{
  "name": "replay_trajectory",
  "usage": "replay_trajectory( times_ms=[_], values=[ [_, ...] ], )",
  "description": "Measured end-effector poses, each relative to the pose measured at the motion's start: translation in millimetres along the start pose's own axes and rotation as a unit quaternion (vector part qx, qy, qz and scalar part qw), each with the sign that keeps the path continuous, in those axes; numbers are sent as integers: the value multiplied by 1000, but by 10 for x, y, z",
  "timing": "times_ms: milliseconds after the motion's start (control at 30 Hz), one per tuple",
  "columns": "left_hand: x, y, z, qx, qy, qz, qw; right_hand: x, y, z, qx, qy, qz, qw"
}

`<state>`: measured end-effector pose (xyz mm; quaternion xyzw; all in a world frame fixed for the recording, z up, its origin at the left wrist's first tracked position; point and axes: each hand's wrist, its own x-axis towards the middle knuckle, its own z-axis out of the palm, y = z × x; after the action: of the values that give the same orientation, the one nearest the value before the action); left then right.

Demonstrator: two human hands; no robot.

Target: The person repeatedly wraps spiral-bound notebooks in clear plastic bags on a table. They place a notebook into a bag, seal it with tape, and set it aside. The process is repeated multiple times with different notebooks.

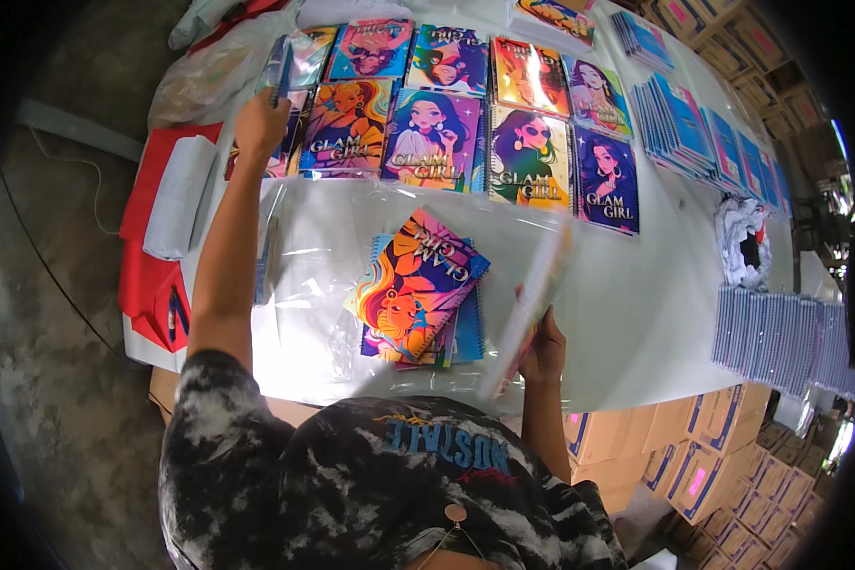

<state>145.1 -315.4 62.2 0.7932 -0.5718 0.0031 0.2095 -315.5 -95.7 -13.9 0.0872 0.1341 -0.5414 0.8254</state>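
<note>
At the far left of the table, my left hand (260,123) is closed on a blue notebook (282,68), tipped up nearly edge-on beside the rows of notebooks. My right hand (544,350), near the table's front edge, grips a spiral notebook (532,299) held upright and slightly blurred, its edge toward me. Between my arms lies a small crossed pile of spiral notebooks; the top notebook (418,285) shows an orange-haired cartoon figure on its cover. Beyond it, illustrated notebooks (434,138) stand in two rows of stacks with bright covers.
Blue-covered notebooks (674,123) lie fanned at the right, and a long row of notebooks (769,332) stands at the right edge. Crumpled white material (743,242) sits between them. A white roll (179,195) rests on red material (142,275) at left. Cardboard boxes (703,446) stand beyond the table.
</note>
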Motion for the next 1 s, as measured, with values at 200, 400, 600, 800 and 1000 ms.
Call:
replay_trajectory(
  times_ms=[200,400,600,800,1000],
  values=[
    [-1780,315,-254,-317,-92,352,876,58,-7,171,-275,148,-93,945],
    [-2508,120,-213,-60,-225,380,895,227,397,496,-274,57,-43,959],
    [-1095,422,-411,-135,-5,269,954,675,530,417,-880,177,-192,396],
    [884,-116,670,-132,-20,82,988,2480,-103,907,-810,76,-341,471],
    [1606,-753,1514,116,-38,27,992,4365,-23,1362,-911,189,-225,289]
  ],
)
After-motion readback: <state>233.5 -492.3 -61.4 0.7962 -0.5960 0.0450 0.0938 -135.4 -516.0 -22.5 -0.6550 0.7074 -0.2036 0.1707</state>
